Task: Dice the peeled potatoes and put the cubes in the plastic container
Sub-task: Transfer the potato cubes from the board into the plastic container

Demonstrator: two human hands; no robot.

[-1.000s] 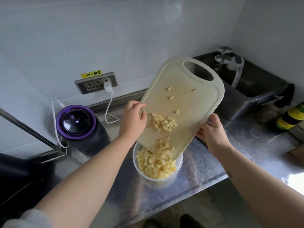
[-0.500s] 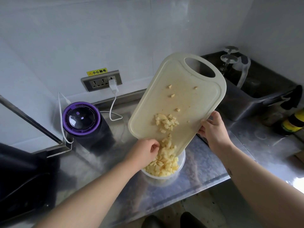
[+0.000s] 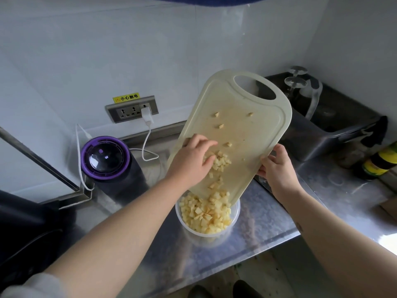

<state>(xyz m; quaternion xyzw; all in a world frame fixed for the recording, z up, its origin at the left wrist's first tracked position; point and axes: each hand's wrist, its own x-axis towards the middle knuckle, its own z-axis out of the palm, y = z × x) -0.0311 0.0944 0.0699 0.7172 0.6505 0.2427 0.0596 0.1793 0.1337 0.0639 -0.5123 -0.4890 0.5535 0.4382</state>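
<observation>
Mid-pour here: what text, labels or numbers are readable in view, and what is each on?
"小心触电" on the yellow sticker above the wall socket strip.
Lit display on the purple-rimmed appliance lid: too small to read.
Yellow label on the dark bottle at right: blurred, unreadable.
No print visible on the cutting board.
</observation>
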